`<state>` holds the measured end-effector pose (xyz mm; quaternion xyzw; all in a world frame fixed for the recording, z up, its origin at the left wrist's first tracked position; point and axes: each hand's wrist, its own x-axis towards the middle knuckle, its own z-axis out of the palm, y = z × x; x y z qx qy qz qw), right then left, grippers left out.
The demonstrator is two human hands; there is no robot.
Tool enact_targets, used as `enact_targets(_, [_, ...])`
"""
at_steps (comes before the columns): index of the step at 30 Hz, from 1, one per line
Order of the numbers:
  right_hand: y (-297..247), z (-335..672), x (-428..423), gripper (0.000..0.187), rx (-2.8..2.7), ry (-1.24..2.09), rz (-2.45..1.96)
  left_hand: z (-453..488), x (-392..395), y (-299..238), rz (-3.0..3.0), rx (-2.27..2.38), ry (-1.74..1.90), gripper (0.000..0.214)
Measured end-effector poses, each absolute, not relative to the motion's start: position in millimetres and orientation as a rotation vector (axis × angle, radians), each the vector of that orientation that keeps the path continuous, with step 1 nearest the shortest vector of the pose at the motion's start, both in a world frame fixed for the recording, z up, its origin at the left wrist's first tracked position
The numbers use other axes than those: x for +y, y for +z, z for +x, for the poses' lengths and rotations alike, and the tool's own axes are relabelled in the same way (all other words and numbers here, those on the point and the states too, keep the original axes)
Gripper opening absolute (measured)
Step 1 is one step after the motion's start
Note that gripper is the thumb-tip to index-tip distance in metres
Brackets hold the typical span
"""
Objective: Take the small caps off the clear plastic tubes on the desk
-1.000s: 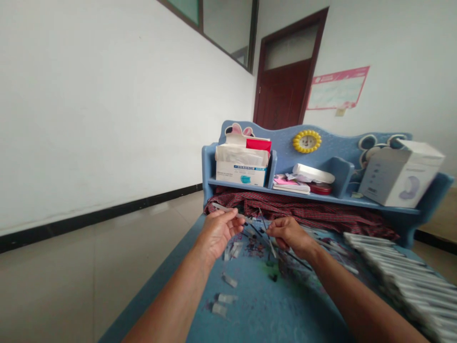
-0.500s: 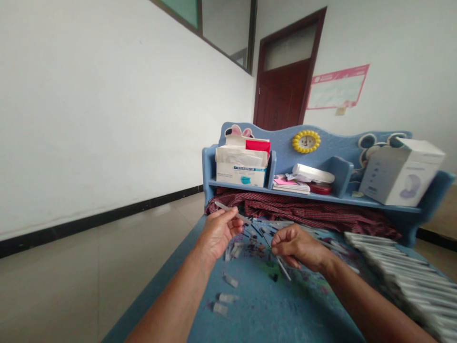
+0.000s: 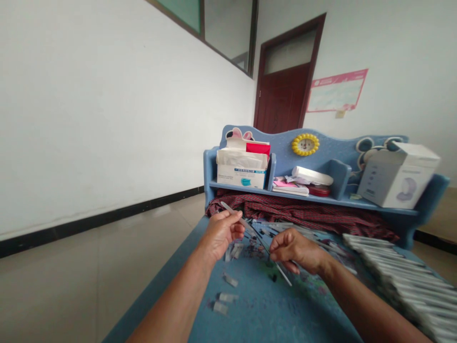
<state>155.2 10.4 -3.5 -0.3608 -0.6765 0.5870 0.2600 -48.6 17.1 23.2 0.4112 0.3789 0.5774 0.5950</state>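
My left hand pinches a slim grey pen barrel that points up and to the left. My right hand is closed on a thin pen refill, whose upper end reaches toward the barrel's tip. Both hands hover over the blue desk. A scatter of loose refills and pen parts lies just beyond the fingers. Small clear caps lie on the desk near my left forearm.
A long row of finished grey pens is stacked at the right. A red checked cloth lies under the blue shelf, which holds a mask box, papers and a white carton. Bare tiled floor lies left of the desk.
My right hand has drawn the refill back toward me and to the right, then angled it up toward the barrel. My left hand stayed nearly still, tilting the barrel slightly.
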Motion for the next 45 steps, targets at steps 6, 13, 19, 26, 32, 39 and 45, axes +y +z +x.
enact_targets(6, [-2.2,161.4,8.5,0.012,-1.876,1.616,-1.008,-43.8,16.7,21.1,1.049,0.938,1.283,0.011])
enact_targets(13, [-1.4,161.1,7.8,0.009,-1.866,1.629,-1.018,-38.9,16.6,20.4,1.069,0.972,1.257,0.015])
enact_targets(19, [-0.7,159.8,8.7,0.009,-1.870,1.653,-1.006,-34.4,14.9,21.5,1.068,1.067,1.322,0.014])
enact_targets(26, [-0.8,159.2,10.0,0.010,-1.865,1.706,-0.942,-34.6,15.7,22.5,1.088,1.081,1.297,0.015])
enact_targets(32, [1.7,161.7,9.3,0.011,-1.882,1.675,-0.980,-33.5,15.0,23.4,1.080,1.065,1.303,0.012])
enact_targets(39, [14.0,151.4,11.9,0.014,-1.834,1.546,-1.061,-23.3,13.4,14.9,1.012,0.997,1.198,0.011])
enact_targets(45, [16.5,154.4,9.6,0.030,-1.655,1.266,-1.045,-26.8,21.2,15.7,0.648,0.780,1.320,0.011])
